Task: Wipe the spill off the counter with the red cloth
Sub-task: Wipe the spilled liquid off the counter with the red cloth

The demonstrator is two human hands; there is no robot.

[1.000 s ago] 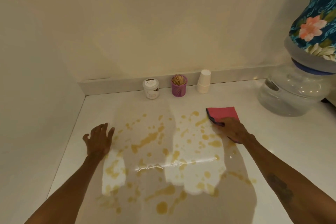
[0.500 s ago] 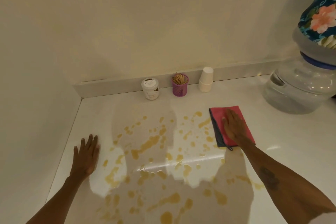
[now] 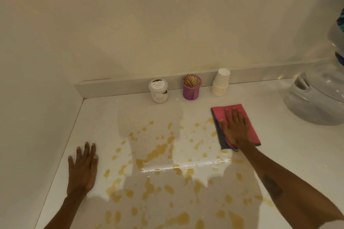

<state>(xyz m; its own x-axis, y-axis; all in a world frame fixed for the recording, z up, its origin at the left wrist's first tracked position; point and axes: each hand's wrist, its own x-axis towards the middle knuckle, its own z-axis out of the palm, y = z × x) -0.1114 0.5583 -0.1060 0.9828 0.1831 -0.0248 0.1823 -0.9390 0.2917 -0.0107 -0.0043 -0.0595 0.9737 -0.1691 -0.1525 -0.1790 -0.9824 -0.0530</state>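
The right hand (image 3: pixel 235 128) lies flat, fingers spread, pressing the red cloth (image 3: pixel 251 124) on the tabletop (image 3: pixel 279 145). The spill (image 3: pixel 158 152) spreads leftward and nearer. The left hand (image 3: pixel 82 169) rests open, empty, beside it.

Red cloth (image 3: pixel 250 126) flat on counter (image 3: pixel 279 154), yellow spill (image 3: pixel 158 151) beside it

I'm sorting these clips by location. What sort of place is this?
Probably a drinks corner in a kitchen or pantry: a white counter meeting a wall, with stacked paper cups, a pot of wooden sticks and a large water bottle.
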